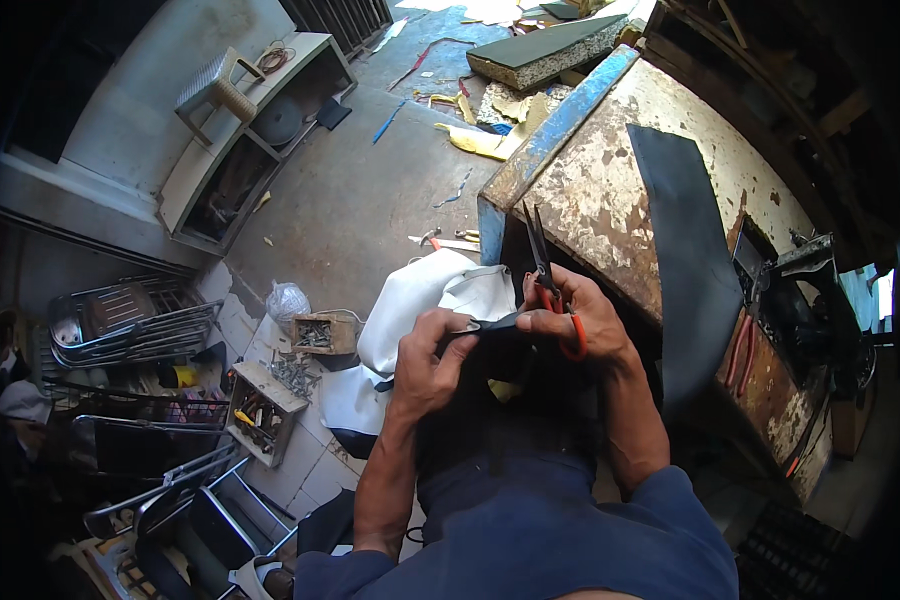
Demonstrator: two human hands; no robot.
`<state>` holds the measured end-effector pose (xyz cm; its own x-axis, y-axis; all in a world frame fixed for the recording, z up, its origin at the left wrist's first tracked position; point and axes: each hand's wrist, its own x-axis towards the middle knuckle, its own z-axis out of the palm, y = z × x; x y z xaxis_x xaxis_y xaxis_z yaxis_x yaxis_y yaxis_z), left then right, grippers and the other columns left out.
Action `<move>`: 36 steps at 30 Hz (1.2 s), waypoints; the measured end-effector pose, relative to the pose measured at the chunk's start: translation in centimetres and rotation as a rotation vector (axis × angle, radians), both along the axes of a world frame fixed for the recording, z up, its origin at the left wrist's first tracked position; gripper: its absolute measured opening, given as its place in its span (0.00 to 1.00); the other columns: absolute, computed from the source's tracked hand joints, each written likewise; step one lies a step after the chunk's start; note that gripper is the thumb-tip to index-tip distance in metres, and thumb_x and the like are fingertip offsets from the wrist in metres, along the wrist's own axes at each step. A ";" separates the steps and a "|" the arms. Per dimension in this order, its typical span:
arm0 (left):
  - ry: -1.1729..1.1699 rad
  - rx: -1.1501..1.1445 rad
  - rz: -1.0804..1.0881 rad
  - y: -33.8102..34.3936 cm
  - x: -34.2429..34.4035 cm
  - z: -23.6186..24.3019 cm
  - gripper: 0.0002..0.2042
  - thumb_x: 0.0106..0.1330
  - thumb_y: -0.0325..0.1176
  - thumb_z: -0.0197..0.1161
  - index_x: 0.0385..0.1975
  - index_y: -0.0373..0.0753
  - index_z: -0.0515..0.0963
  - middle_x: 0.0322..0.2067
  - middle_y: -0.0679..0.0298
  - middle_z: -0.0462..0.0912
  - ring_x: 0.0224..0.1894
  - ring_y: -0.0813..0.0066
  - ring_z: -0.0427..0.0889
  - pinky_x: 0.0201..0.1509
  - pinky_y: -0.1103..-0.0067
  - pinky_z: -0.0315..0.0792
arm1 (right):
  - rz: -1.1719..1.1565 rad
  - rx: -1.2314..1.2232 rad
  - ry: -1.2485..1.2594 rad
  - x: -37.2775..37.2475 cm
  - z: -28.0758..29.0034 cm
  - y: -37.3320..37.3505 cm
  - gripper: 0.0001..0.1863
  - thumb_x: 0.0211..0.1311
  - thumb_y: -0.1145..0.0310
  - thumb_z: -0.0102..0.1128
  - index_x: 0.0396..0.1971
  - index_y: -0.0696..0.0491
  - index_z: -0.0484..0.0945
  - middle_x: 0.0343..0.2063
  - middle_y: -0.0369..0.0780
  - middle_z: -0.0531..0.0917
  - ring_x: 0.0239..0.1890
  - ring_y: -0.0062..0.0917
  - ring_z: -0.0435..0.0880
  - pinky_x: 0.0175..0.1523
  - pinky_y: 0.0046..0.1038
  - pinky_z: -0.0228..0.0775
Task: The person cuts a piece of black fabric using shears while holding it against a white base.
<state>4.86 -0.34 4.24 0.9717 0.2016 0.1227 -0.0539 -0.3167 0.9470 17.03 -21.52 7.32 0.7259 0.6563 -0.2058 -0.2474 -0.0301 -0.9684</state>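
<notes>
In front of my body, my left hand (428, 362) pinches one end of a dark strip of material (497, 326) between thumb and fingers. The strip's other end runs to my right hand (588, 312), whose thumb presses on it. Scissors (539, 250) with dark blades and red-orange handles are also gripped in my right hand, their blades pointing up and away from me. White sheet material (402, 300) lies bunched just beyond and left of my hands. Dark material fills my lap beneath them, and its outline is hard to make out.
At right stands a worn wooden table (590, 190) bearing a long black sheet (685, 230), red-handled pliers (741, 352) and a dark machine (810, 290). On the left are boxes of hardware (325, 333) and tools (265, 412), plus metal chair frames (130, 315). Foam slabs (545, 50) lie behind.
</notes>
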 end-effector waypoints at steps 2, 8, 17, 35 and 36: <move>0.208 -0.159 -0.019 0.1 0.9 0.4 0.08 0.73 0.34 0.63 0.36 0.36 0.74 0.29 0.71 0.75 0.33 0.85 0.70 0.34 0.85 0.65 | -0.097 -0.135 -0.077 0.7 -1.3 0.2 0.14 0.60 0.68 0.74 0.38 0.56 0.77 0.31 0.34 0.82 0.36 0.15 0.79 0.43 0.22 0.72; 0.168 -0.091 -0.051 1.0 1.7 0.4 0.12 0.73 0.38 0.63 0.35 0.36 0.73 0.26 0.72 0.72 0.29 0.85 0.65 0.30 0.83 0.60 | -0.359 -0.267 -0.302 -3.8 0.8 -1.8 0.25 0.64 0.57 0.72 0.50 0.61 0.77 0.34 0.40 0.86 0.36 0.20 0.84 0.45 0.25 0.76; 0.227 -0.024 -0.089 0.0 2.8 -0.1 0.11 0.70 0.34 0.64 0.33 0.33 0.72 0.21 0.58 0.76 0.23 0.72 0.72 0.31 0.73 0.67 | 0.038 -0.238 0.329 -8.7 -1.2 -3.5 0.28 0.69 0.44 0.64 0.48 0.57 0.82 0.27 0.33 0.81 0.27 0.13 0.78 0.32 0.19 0.71; 0.194 -0.017 -0.067 0.0 2.5 -0.6 0.10 0.70 0.33 0.63 0.33 0.32 0.72 0.20 0.58 0.75 0.23 0.72 0.71 0.31 0.73 0.67 | 0.091 -0.239 0.386 -8.9 -2.3 -3.9 0.27 0.70 0.45 0.61 0.48 0.57 0.83 0.26 0.33 0.81 0.24 0.12 0.78 0.30 0.17 0.71; 0.196 -0.015 -0.069 -0.1 2.5 -0.4 0.10 0.70 0.33 0.63 0.33 0.32 0.72 0.20 0.58 0.75 0.23 0.72 0.71 0.31 0.72 0.67 | 0.090 -0.224 0.389 -9.0 -2.3 -4.0 0.27 0.70 0.45 0.61 0.48 0.56 0.83 0.26 0.33 0.81 0.24 0.12 0.78 0.29 0.17 0.70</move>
<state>7.37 -0.42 3.88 0.9882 0.1345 -0.0729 0.1111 -0.3039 0.9462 8.02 -25.55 4.98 0.5084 0.6218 -0.5957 -0.5781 -0.2662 -0.7713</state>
